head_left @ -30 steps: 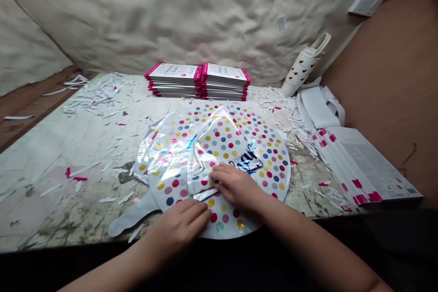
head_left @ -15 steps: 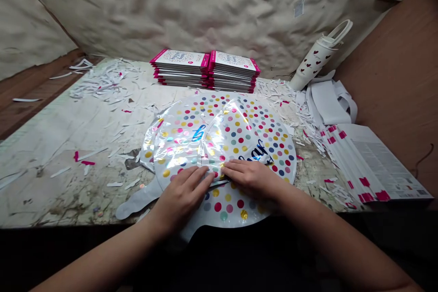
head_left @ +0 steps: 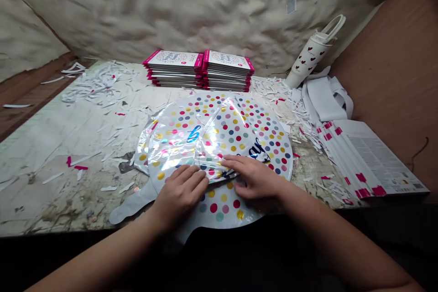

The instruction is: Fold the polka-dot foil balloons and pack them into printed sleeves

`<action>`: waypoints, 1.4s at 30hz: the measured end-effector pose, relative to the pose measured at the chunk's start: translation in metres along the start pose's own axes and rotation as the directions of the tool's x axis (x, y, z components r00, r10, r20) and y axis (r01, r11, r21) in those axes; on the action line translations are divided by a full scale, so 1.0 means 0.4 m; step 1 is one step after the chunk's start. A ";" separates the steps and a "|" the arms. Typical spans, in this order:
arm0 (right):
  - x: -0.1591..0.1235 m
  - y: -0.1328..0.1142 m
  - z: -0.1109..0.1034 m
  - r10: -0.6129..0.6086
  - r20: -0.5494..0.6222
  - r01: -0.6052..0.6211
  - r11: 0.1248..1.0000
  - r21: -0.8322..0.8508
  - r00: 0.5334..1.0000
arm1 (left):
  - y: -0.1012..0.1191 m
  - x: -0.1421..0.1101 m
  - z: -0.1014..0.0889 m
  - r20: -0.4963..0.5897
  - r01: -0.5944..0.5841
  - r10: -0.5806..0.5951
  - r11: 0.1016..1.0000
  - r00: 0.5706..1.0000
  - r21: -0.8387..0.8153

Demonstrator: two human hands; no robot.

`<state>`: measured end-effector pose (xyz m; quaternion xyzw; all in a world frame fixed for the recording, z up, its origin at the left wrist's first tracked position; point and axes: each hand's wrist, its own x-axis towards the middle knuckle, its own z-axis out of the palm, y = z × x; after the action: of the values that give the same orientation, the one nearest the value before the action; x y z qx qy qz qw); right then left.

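A flat, round foil balloon [head_left: 273, 134] with coloured dots lies in front of me, its pale tail [head_left: 132, 207] pointing to the lower left. More dotted foil lies under its left side. A folded foil part [head_left: 236, 123] with blue and dark lettering rests on top. My left hand [head_left: 183, 191] lies palm down at the near left of the fold, fingers stretched out on the foil. My right hand [head_left: 253, 177] rests at the fold's near right edge, fingers extended and thumb apart, partly covering the dark lettering.
Two stacks of pink-edged packets [head_left: 174, 70] stand at the back. A white tumbler with hearts [head_left: 310, 59] leans at the right, near a white strip roll [head_left: 326, 100]. Printed cards [head_left: 376, 159] lie fanned at the right edge. Paper scraps [head_left: 96, 82] litter the table.
The folded foil has opened out flatter, and more lettering shows. My left hand has moved up onto the foil. My right hand's thumb now spreads away from its fingers.
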<state>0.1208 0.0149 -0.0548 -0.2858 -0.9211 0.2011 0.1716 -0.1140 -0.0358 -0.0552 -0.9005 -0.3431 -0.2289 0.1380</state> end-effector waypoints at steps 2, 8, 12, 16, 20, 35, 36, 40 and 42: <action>-0.004 -0.008 0.024 0.028 -0.073 -0.035 0.994 -0.104 0.997 | 0.002 0.007 -0.008 -0.069 -0.048 0.044 0.997 0.997 -0.054; -0.010 0.012 0.084 0.001 -0.324 -0.066 0.980 -0.190 0.946 | -0.006 0.021 0.007 -0.035 -0.007 0.005 0.998 0.999 -0.067; -0.014 0.011 0.064 -0.028 -0.331 -0.014 0.992 -0.125 0.943 | -0.016 0.017 0.019 -0.080 0.006 -0.022 0.980 0.997 -0.197; -0.023 -0.003 0.039 -0.075 -0.338 0.050 0.995 -0.081 0.938 | -0.013 0.017 0.014 -0.079 -0.040 0.014 0.943 0.997 -0.331; -0.043 -0.019 0.019 -0.042 -0.341 -0.026 0.981 -0.192 0.939 | 0.018 0.037 -0.009 -0.090 -0.059 0.031 0.941 0.996 -0.334; -0.136 0.100 0.011 -0.143 -0.274 0.120 0.988 -0.098 0.951 | -0.049 0.362 0.252 0.513 -0.132 0.312 0.925 0.799 -0.357; -0.150 0.101 0.006 -0.094 -0.299 0.071 0.994 -0.088 0.949 | -0.049 0.359 0.270 0.512 -0.119 0.289 0.933 0.809 -0.340; -0.197 0.095 -0.012 -0.080 -0.300 0.060 0.995 -0.074 0.951 | -0.034 0.340 0.272 0.483 -0.085 0.215 0.957 0.849 -0.278; -0.209 0.088 -0.014 -0.115 -0.273 0.094 0.991 -0.092 0.955 | -0.022 0.339 0.258 0.474 -0.052 0.167 0.968 0.865 -0.246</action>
<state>0.2045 -0.0068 -0.0833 -0.2685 -0.9089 0.1137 0.2980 0.0021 0.0875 -0.0741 -0.9568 -0.2866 -0.0220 -0.0435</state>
